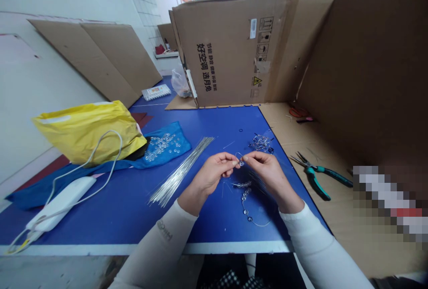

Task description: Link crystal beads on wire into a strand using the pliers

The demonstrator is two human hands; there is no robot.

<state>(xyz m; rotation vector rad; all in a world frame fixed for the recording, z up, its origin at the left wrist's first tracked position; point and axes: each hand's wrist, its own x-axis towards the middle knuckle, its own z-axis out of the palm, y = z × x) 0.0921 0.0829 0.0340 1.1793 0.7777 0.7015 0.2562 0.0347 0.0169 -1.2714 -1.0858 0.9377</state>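
Observation:
My left hand (pixel 214 173) and my right hand (pixel 269 173) meet above the blue table, both in a pinch. Between their fingertips is a small clear bead (pixel 241 163) on a thin wire (pixel 238 153), which arches up in a little loop. Both hands appear to grip the wire; exactly which finger touches the bead is too small to tell. Just below them a string of clear beads (pixel 246 194) trails across the table, partly near my right wrist. A bundle of straight silver wires (pixel 182 171) lies to the left of my left hand.
Loose clear beads (pixel 163 144) rest on a blue cloth (pixel 182 135), beside a yellow bag (pixel 90 133) and a white power strip (pixel 62 206). Small wire pieces (pixel 261 142) are heaped beyond my right hand. Pliers (pixel 317 171) lie on cardboard at right. A large carton (pixel 230 57) stands behind.

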